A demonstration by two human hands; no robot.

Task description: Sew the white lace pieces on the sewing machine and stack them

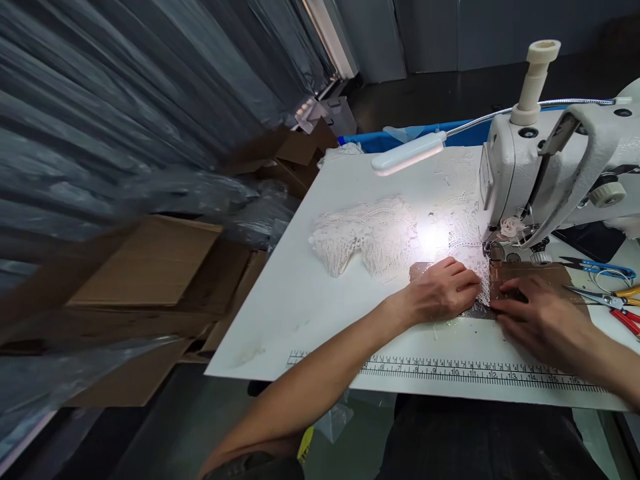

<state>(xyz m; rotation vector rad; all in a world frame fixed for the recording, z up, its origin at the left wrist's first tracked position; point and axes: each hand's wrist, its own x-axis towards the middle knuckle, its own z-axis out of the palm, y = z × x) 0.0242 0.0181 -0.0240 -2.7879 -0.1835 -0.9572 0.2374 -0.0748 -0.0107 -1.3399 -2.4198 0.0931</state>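
A strip of white lace (pixel 473 263) lies under the needle area of a white sewing machine (pixel 545 167). My left hand (pixel 443 290) rests flat on the table with fingers stretched out, pressing the lace just left of the presser foot. My right hand (pixel 537 317) lies flat on the lace and the brown plate (pixel 530 272) in front of the needle, fingers spread. A bunched pile of the same white lace (pixel 367 233) sits to the left on the white table (pixel 300 300).
A gooseneck lamp (pixel 407 153) lights the work spot. Scissors and pliers (pixel 607 290) lie at the right. A printed ruler (pixel 470 370) runs along the table's front edge. Cardboard boxes (pixel 145 267) and plastic sheeting fill the floor at left.
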